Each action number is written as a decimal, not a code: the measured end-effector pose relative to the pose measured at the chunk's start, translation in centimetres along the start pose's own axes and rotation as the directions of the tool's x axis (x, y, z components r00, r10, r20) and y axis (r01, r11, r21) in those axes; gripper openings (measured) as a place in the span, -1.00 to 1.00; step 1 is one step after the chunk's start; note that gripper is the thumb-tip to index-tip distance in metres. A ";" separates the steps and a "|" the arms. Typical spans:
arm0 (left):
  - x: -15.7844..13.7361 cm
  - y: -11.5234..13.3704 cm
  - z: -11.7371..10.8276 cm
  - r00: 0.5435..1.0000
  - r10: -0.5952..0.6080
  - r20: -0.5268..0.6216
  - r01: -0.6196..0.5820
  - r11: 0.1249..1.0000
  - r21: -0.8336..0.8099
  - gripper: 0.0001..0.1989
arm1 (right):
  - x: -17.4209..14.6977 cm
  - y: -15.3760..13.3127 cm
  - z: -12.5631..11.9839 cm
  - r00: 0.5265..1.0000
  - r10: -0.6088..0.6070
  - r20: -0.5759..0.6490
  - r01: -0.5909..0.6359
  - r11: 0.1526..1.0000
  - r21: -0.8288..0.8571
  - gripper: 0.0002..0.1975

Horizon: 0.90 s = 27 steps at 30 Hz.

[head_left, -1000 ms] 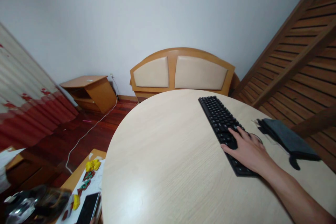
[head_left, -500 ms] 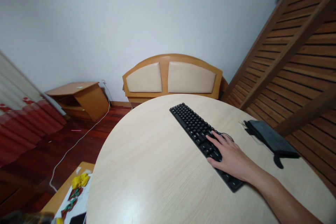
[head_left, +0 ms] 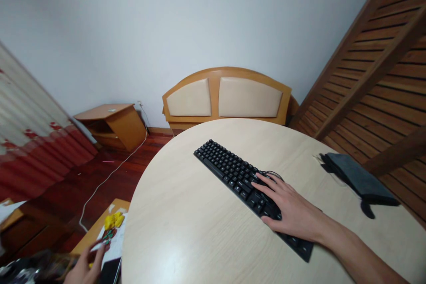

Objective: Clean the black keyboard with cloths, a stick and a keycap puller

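Note:
A black keyboard (head_left: 226,166) lies at a slant on the round pale wooden table (head_left: 179,213). My right hand (head_left: 289,208) spans its near right end from above, thumb at the front edge and fingers reaching over towards the back edge. Part of the keys is hidden under the palm. At the lower left, my left hand (head_left: 86,264) is partly in view, thumb and fingers apart with nothing seen between them. It is nearest to a small dark red and green item (head_left: 109,235) on a white sheet, beside a yellow item (head_left: 114,220).
A grey flat item with black parts (head_left: 361,177) rests on the table's right side. Below left stands a low wooden surface with a dark phone-like object (head_left: 109,270). A headboard (head_left: 226,97), slatted wooden panel (head_left: 366,80), small cabinet (head_left: 116,126) and white cable (head_left: 113,172) surround the table.
With my right hand on it, the keyboard has turned, its far end swinging left and towards me. My left hand has come into view at the lower left. The view has shifted slightly left.

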<state>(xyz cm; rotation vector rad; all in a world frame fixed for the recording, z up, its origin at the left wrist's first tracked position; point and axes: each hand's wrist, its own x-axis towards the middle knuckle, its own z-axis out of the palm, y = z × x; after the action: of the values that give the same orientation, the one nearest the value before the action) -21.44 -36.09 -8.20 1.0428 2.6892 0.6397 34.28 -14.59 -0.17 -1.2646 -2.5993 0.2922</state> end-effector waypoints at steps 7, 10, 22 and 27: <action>5.5 12.8 -7.7 0.898 0.423 -0.124 -0.441 0.860 -0.258 -0.33 | 0.5 -2.1 0.6 0.998 -0.058 -0.019 0.058 0.998 0.010 -0.23; 6.0 18.2 -8.2 0.754 0.656 0.038 -0.630 0.738 -0.244 -0.32 | 0.7 -3.3 0.9 0.997 -0.072 -0.009 0.073 0.996 0.042 -0.25; -0.6 29.4 -0.1 0.050 0.869 0.492 -0.981 0.136 -0.140 0.06 | 0.5 -6.0 -0.9 0.989 -0.136 0.057 0.105 0.919 0.380 -0.46; -3.2 31.3 2.1 -0.031 0.865 0.501 -0.968 0.100 -0.232 -0.13 | 0.9 -4.8 -1.1 0.993 -0.121 0.006 0.106 0.889 0.446 -0.64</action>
<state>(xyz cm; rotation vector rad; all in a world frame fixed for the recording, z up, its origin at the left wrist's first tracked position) 0.26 -16.94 4.31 2.6417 1.1194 0.0858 30.50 -16.66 2.37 -0.9467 -2.4199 0.8375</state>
